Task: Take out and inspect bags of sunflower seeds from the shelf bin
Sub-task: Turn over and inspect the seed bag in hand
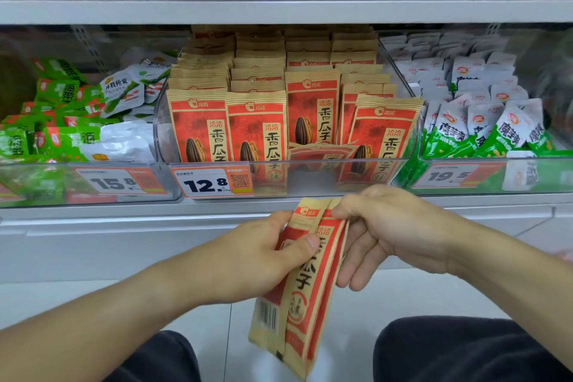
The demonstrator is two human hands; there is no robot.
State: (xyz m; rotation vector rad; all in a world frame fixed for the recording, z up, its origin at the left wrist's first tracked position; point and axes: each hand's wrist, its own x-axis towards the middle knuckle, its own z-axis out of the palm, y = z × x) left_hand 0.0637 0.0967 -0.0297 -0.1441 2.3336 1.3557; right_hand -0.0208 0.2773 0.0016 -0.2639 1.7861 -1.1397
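While both hands hold sunflower seed bags below bin, left grip clasping middle, right grip pinching top.

The clear bin is open on top under the upper shelf; upright seed bags crowd it, its front wall blocking straight entry.

Seed bags in centre bin read 洽洽 香瓜子. Price tag below: 12.8. Left tag: 15.8. Right tag: 19.5. Held bag shows 瓜子, plus a barcode.
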